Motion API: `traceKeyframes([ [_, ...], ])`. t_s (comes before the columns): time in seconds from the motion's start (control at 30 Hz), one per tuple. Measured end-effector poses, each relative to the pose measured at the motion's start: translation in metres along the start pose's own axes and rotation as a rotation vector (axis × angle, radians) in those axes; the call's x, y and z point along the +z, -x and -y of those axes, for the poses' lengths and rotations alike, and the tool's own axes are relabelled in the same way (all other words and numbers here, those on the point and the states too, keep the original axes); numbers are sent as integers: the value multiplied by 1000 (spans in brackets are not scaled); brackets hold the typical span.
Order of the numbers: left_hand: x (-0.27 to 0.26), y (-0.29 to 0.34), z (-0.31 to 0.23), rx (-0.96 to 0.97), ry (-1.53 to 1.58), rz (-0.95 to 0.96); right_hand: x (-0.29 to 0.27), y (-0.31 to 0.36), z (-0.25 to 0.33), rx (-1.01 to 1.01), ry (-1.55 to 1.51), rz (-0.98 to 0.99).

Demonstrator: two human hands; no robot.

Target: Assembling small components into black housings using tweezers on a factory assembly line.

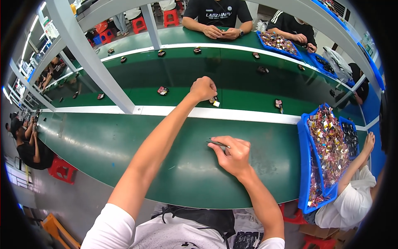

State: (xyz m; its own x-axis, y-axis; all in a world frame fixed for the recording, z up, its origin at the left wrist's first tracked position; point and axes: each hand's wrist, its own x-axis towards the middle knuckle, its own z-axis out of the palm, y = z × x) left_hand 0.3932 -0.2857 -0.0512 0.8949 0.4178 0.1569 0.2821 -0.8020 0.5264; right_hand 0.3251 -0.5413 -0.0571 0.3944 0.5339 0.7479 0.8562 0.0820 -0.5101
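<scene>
Silver, thin tweezers (217,143) sit pinched in the right hand (234,155), while the left hand (203,88) closes over a small yellow-tagged part (214,101).

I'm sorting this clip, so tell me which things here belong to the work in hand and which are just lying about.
In hand:
- left hand reaching out to the small part on the green belt
- right hand holding tweezers

Lying about:
- blue tray of small parts
- other small pieces on the belt
- red stool
</scene>
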Motion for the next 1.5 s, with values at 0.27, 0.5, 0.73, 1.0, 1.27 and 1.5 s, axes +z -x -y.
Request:
traceKeyframes([
  [0.27,-17,14,9,-234,350,146,0,0,-1,-34,6,14],
  [0.5,-20,23,17,-319,282,85,0,-1,1,17,-14,20],
  [0.73,-40,83,22,-337,707,98,-2,3,-2,266,-149,37],
  [1.0,-31,193,-7,-353,897,83,-9,1,3,686,-670,-20],
  [1.27,-11,212,-18,-292,999,18,-2,8,0,582,-484,23],
  [1.5,-9,216,-13,-228,987,-30,5,9,2,650,-426,19],
])
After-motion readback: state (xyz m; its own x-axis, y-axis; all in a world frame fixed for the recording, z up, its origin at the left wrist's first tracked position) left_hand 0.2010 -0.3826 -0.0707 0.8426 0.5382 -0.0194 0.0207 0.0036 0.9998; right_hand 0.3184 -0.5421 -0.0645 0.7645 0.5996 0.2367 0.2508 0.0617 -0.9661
